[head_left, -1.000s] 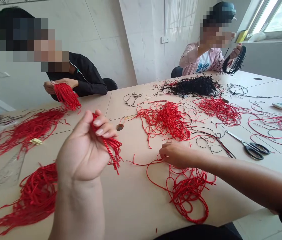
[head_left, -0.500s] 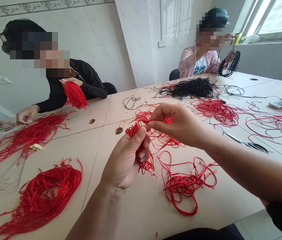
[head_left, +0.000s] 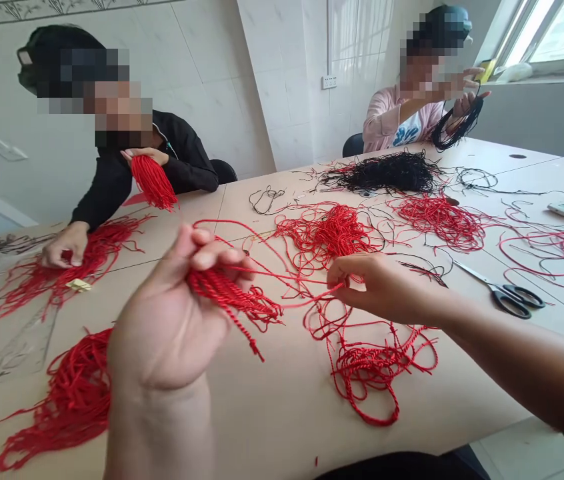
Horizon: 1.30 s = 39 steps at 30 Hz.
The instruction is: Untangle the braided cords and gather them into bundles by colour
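My left hand (head_left: 177,307), palm turned up, is closed around a bundle of twisted red cords (head_left: 235,297), whose loose ends hang out toward the right. In my right hand (head_left: 369,287) the fingertips pinch a red cord (head_left: 307,301) that stretches across from the bundle. Another strand arcs from the left fingers over the table. Just below the right hand lies a tangle of braided red cords (head_left: 367,373). Beyond it rests a pile of thin red cords (head_left: 337,230), partly behind my right hand.
Scissors (head_left: 507,293) lie right of my right forearm. A black cord heap (head_left: 387,172) and another red pile (head_left: 442,220) are farther back. Red cords (head_left: 72,393) and a clear set square (head_left: 12,367) lie at left. Two people (head_left: 182,150) (head_left: 382,117) handle cords across the table (head_left: 262,413).
My left hand has moved left and turned palm up with the bundle. My right hand has moved right and down, drawing a red cord out. The scissors show more fully.
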Available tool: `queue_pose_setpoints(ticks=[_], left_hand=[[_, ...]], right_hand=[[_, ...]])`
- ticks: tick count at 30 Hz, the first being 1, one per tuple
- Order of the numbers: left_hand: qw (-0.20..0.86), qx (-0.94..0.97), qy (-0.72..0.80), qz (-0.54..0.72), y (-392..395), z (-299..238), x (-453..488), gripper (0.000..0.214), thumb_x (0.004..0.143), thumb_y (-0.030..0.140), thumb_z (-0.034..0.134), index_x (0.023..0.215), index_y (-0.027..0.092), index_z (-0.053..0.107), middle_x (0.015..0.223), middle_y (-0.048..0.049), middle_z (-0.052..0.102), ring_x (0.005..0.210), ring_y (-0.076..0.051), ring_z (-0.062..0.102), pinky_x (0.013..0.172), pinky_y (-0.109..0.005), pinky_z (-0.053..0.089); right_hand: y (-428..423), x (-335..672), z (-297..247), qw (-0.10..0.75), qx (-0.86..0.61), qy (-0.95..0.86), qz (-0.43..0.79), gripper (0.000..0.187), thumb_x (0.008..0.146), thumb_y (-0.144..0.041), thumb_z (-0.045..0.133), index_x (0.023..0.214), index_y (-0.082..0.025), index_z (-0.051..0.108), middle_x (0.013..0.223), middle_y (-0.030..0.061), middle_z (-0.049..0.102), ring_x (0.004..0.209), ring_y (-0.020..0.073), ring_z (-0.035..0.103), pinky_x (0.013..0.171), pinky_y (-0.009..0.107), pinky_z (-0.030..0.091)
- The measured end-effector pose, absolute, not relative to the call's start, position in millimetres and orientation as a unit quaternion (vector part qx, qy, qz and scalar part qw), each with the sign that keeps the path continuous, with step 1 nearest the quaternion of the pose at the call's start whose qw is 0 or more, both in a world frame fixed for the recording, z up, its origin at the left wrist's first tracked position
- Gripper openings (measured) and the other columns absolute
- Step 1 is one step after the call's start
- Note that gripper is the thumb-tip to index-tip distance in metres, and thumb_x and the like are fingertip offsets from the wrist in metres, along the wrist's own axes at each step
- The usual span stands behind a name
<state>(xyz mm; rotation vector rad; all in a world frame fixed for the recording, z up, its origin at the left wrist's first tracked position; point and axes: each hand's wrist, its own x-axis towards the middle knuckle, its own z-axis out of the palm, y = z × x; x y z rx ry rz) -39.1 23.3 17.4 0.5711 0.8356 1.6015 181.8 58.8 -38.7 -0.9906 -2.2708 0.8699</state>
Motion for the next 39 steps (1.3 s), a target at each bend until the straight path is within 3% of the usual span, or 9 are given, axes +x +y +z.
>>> queue_pose_setpoints(ticks=[6, 11, 16, 18, 22, 28, 31, 35, 39], left_hand=[[0.582, 0.211, 0.303, 0.725, 16.5, 32.7, -43.0, 0.05, 0.101, 0.011, 0.016, 0.067, 0.018, 0.052, 0.049, 0.0067, 0.035, 0.035, -0.002, 0.048, 0.046, -0.015, 0.054], [0.606, 0.189, 0.279, 0.721, 19.6, 26.7, -48.8, 0.033, 0.102, 0.016, 0.024, 0.081, 0.016, 0.05, 0.045, 0.0078, 0.04, 0.038, -0.005, 0.05, 0.045, -0.016, 0.053], [0.618, 0.207, 0.261, 0.712, 21.8, 23.9, -55.2, 0.036, 0.104, 0.019, 0.019, 0.083, 0.016, 0.048, 0.047, 0.0068, 0.045, 0.041, -0.006, 0.053, 0.05, -0.018, 0.054], [0.609, 0.209, 0.268, 0.716, 23.4, 24.8, -56.5, 0.036, 0.103, 0.019, 0.02, 0.082, 0.016, 0.048, 0.046, 0.0068, 0.045, 0.041, -0.006, 0.052, 0.051, -0.018, 0.054], [0.558, 0.209, 0.274, 0.755, 28.3, 26.3, -70.9, 0.035, 0.102, 0.019, 0.022, 0.078, 0.017, 0.047, 0.043, 0.007, 0.046, 0.037, -0.004, 0.05, 0.049, -0.016, 0.051], [0.472, 0.211, 0.266, 0.814, 35.6, 23.5, -110.6, 0.032, 0.1, 0.016, 0.027, 0.076, 0.017, 0.047, 0.044, 0.0075, 0.052, 0.037, -0.003, 0.053, 0.053, -0.016, 0.053], [0.46, 0.205, 0.284, 0.816, 37.6, 24.7, -99.7, 0.036, 0.101, 0.012, 0.023, 0.075, 0.016, 0.047, 0.047, 0.007, 0.053, 0.037, -0.002, 0.051, 0.051, -0.015, 0.051], [0.531, 0.232, 0.327, 0.746, 34.1, 19.9, -51.7, 0.042, 0.102, 0.013, 0.02, 0.074, 0.014, 0.052, 0.051, 0.0048, 0.051, 0.037, -0.001, 0.046, 0.042, -0.013, 0.043], [0.66, 0.273, 0.342, 0.611, 24.4, -1.9, -9.6, 0.034, 0.1, 0.019, 0.037, 0.075, 0.014, 0.059, 0.055, 0.0034, 0.051, 0.038, -0.004, 0.042, 0.037, -0.014, 0.036]], right_hand=[[63.4, 196.5, -54.7, 0.307, -0.366, -0.777, 0.409, 0.018, 0.089, -0.034, 0.056, 0.082, -0.018, 0.057, 0.079, 0.0013, 0.061, 0.073, 0.0128, 0.054, 0.068, 0.029, 0.045], [61.1, 199.5, -60.4, 0.334, -0.289, -0.603, 0.665, 0.027, 0.088, -0.042, 0.065, 0.088, -0.018, 0.051, 0.085, 0.0009, 0.062, 0.081, 0.0129, 0.063, 0.08, 0.031, 0.053], [55.8, 200.4, -58.3, 0.325, -0.237, -0.484, 0.777, 0.027, 0.083, -0.034, 0.073, 0.09, -0.019, 0.051, 0.074, -0.0046, 0.055, 0.061, 0.0066, 0.056, 0.069, 0.026, 0.056], [54.9, 202.7, -54.5, 0.324, -0.228, -0.46, 0.794, 0.025, 0.082, -0.03, 0.074, 0.092, -0.019, 0.054, 0.071, -0.0056, 0.051, 0.052, 0.0038, 0.048, 0.053, 0.017, 0.049], [56.0, 215.1, -48.0, 0.333, -0.219, -0.422, 0.814, 0.021, 0.084, -0.023, 0.071, 0.1, -0.022, 0.058, 0.065, -0.0074, 0.041, 0.041, 0.001, 0.027, 0.033, 0.008, 0.022], [60.3, 234.6, -43.2, 0.384, -0.224, -0.402, 0.801, 0.019, 0.083, -0.02, 0.071, 0.1, -0.022, 0.062, 0.067, -0.0075, 0.037, 0.043, 0.0012, 0.015, 0.031, 0.006, 0.019], [60.1, 229.8, -37.8, 0.419, -0.225, -0.396, 0.786, 0.016, 0.083, -0.018, 0.07, 0.097, -0.021, 0.063, 0.066, -0.0072, 0.038, 0.043, 0.0015, 0.019, 0.031, 0.006, 0.021], [56.6, 212.7, -29.2, 0.432, -0.206, -0.414, 0.775, 0.017, 0.082, -0.018, 0.071, 0.097, -0.019, 0.064, 0.071, -0.004, 0.053, 0.048, 0.0026, 0.044, 0.038, 0.009, 0.037], [50.7, 199.9, -25.8, 0.416, -0.158, -0.46, 0.768, 0.023, 0.081, -0.008, 0.069, 0.102, -0.018, 0.064, 0.086, -0.0012, 0.064, 0.063, 0.0055, 0.061, 0.053, 0.013, 0.052]])
